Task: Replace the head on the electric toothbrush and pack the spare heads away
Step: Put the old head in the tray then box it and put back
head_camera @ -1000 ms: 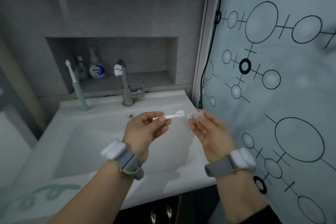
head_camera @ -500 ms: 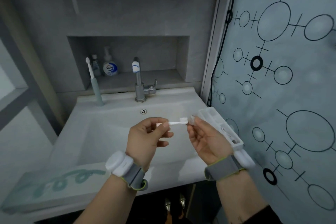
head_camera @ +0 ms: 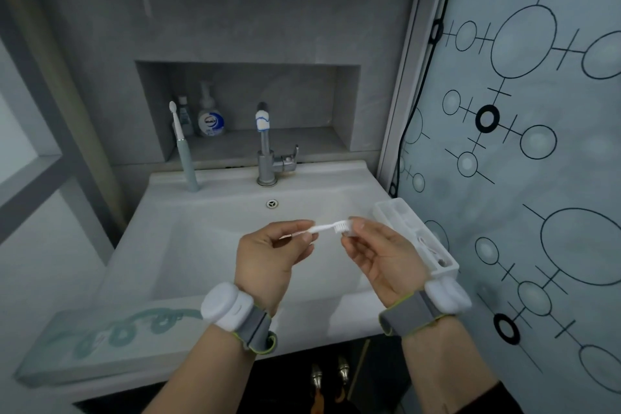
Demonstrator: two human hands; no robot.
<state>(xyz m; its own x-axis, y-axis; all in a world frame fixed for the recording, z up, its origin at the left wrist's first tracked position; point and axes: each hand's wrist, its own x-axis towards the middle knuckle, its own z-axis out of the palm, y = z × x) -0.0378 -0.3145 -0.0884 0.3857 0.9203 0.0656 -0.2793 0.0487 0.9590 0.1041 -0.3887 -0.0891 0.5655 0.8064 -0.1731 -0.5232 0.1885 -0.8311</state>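
Brush head (head_camera: 327,227) between both hands

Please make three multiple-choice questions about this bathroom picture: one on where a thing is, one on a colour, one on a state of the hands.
1. Where does the electric toothbrush stand?
A. left of the tap
B. inside the white case
C. on the floor

2. What colour is the toothbrush handle?
A. red
B. pale green
C. black

3. What does the left hand hold?
A. nothing
B. a soap bottle
C. a white brush head

Answers:
1. A, it is upright on the sink rim, left of the tap.
2. B, the handle looks pale green.
3. C, its fingers pinch the white brush head, whose bristle end meets the right hand.
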